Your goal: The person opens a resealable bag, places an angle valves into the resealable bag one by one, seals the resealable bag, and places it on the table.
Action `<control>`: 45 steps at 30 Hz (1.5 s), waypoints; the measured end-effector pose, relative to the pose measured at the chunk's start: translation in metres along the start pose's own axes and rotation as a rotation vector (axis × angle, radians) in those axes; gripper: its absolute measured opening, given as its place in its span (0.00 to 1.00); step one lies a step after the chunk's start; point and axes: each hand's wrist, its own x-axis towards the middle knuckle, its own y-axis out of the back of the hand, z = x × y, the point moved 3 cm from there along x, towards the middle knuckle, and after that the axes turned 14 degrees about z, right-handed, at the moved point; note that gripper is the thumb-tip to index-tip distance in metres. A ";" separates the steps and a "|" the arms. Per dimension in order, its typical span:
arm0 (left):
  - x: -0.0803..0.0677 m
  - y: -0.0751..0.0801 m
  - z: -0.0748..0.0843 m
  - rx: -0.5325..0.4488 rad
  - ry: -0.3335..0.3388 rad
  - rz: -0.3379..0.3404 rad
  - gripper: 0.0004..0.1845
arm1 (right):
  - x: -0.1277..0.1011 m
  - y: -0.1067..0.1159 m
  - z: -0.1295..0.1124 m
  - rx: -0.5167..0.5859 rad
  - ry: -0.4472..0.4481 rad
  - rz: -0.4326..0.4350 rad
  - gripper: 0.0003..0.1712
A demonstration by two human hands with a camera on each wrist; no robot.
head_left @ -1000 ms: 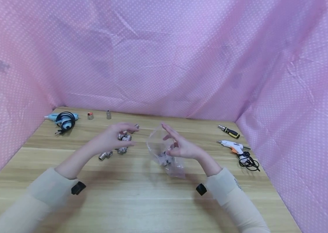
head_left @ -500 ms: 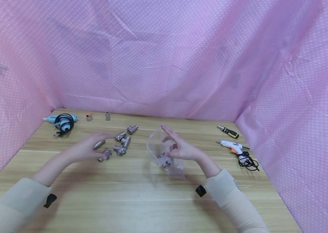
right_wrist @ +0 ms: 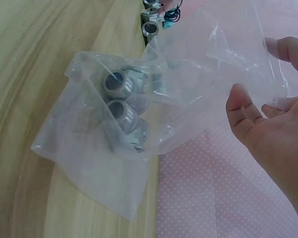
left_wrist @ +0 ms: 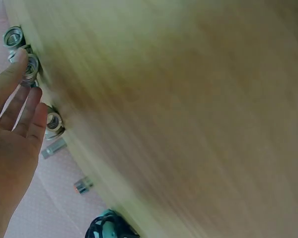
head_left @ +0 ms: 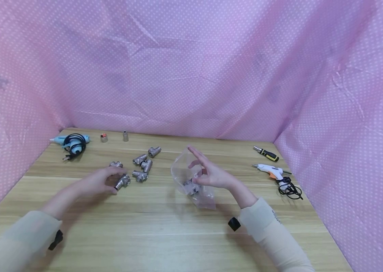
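Observation:
My left hand (head_left: 94,184) reaches over a metal tee pipe fitting (head_left: 122,182), thumb on the near side and fingers spread on the far side. In the left wrist view the thumb tip overlaps a fitting (left_wrist: 31,72), and the fingers are fairly straight. Another tee (head_left: 116,164) lies just behind the hand. My right hand (head_left: 214,174) holds up the mouth of a clear plastic bag (right_wrist: 99,181), its index finger stretched out. Several metal fittings (right_wrist: 119,85) show through the film at the bottom of the bag.
Several more tees (head_left: 140,175) lie between the hands. At the back left are a blue glue gun (head_left: 76,142) with coiled cord, a short metal fitting (head_left: 104,138) and a small metal cylinder (head_left: 125,136). A screwdriver (head_left: 267,153) and white glue gun (head_left: 273,170) lie right.
My left hand has moved left from the middle group of fittings and lowered beside the near-left tee. The right hand and bag have hardly moved.

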 end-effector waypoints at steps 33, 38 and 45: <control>0.029 0.030 0.043 -0.082 0.010 0.187 0.33 | 0.003 0.000 0.000 0.059 -0.014 -0.016 0.59; 0.036 0.034 0.064 -0.074 -0.002 0.209 0.32 | 0.005 0.000 0.010 0.045 0.026 -0.004 0.60; 0.048 0.034 0.096 -0.093 -0.074 0.272 0.32 | 0.006 -0.001 -0.012 0.063 0.032 0.002 0.58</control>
